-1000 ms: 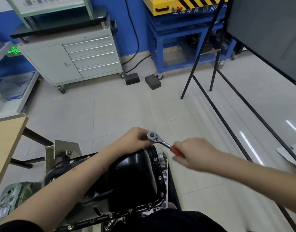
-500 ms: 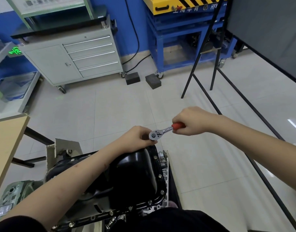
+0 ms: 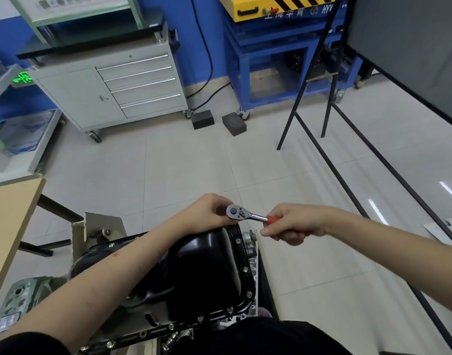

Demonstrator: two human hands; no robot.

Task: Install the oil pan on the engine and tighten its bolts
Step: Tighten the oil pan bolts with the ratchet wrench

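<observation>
The black oil pan sits on the engine at 6 o'clock, low in the view, its flange lined with bolts along the right and near edges. At the pan's far right corner, toward 12 o'clock from its middle, a ratchet stands over the flange, its chrome head up and its red handle pointing to 3 o'clock. The left hand is curled around the ratchet head, fingers steadying it from the 9 o'clock side, with the forearm lying across the pan. The right hand grips the red handle, fingers wrapped under it. The socket and the bolt beneath the head are hidden by the left hand.

On the tiled floor, a grey cabinet stands at 11 o'clock, a blue stand at 1 o'clock, and two dark blocks lie between them. A wooden desk edge shows at 9 o'clock.
</observation>
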